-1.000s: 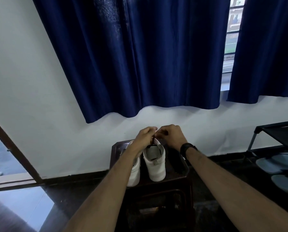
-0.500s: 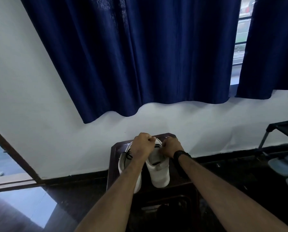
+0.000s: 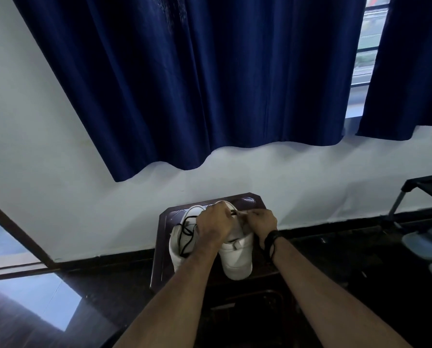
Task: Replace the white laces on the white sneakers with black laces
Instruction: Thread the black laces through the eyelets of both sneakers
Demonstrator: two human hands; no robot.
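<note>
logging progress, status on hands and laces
Left hand, right hand both pinching black lace over right white sneaker. Left sneaker carries loose black lace. Nothing obstructing.

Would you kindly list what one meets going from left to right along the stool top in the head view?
Left sneaker with a black lace → left hand → right hand → black wristband, all above the dark stool.
</note>
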